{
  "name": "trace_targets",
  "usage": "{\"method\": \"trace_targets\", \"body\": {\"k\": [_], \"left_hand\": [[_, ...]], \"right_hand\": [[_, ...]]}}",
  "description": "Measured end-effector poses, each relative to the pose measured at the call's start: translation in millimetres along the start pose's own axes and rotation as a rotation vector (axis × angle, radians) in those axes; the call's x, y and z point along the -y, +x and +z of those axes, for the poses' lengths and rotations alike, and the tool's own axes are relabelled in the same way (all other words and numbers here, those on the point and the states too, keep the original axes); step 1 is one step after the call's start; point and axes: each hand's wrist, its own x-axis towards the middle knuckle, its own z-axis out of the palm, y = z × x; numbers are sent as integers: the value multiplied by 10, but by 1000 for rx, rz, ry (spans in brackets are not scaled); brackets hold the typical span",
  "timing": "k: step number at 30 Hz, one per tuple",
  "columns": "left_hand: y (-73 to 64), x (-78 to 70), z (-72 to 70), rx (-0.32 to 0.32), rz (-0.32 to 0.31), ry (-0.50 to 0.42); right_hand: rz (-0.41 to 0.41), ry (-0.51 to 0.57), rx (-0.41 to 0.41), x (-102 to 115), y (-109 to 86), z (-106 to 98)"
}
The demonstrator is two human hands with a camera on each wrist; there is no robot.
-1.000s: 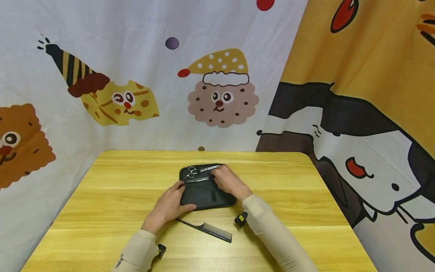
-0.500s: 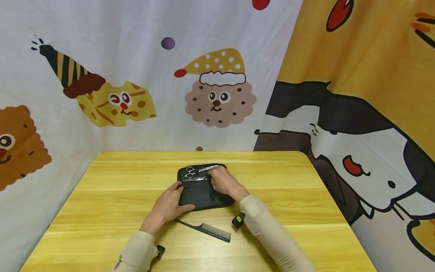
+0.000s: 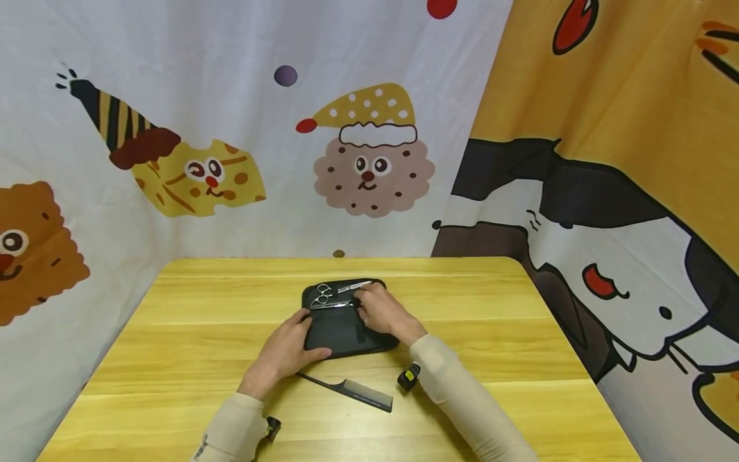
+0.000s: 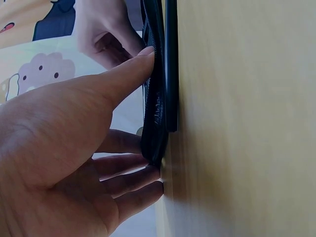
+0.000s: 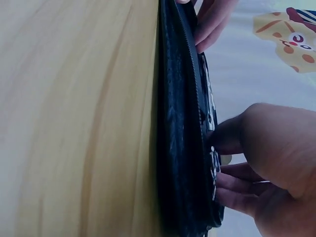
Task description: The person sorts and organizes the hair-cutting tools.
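A black zip case (image 3: 340, 333) lies open in the middle of the yellow wooden table (image 3: 173, 333). Two pairs of silver scissors (image 3: 330, 296) sit side by side on its far half. My left hand (image 3: 285, 351) rests on the case's near left corner, thumb flat on top and fingers along the left edge; the left wrist view shows that thumb (image 4: 123, 79) pressing the case's edge (image 4: 155, 108). My right hand (image 3: 382, 309) lies over the blade end of the scissors, fingers curled and pinching them. The right wrist view shows this hand (image 5: 269, 158) against the case (image 5: 180, 123).
A black tail comb (image 3: 353, 392) lies on the table just in front of the case, between my forearms. Cartoon-printed cloth (image 3: 369, 154) hangs behind and to the right of the table. Bare tabletop lies to the left and right of the case.
The hands have hardly moved. My right hand has crept slightly left along the scissors; the left hand stays on the case's corner.
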Motion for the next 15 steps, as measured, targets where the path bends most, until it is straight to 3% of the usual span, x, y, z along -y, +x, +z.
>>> {"method": "trace_targets", "body": {"k": [15], "left_hand": [[-5,5,10,3,-9,-5]], "right_hand": [[79,109,12,-40,-370,-194]]}}
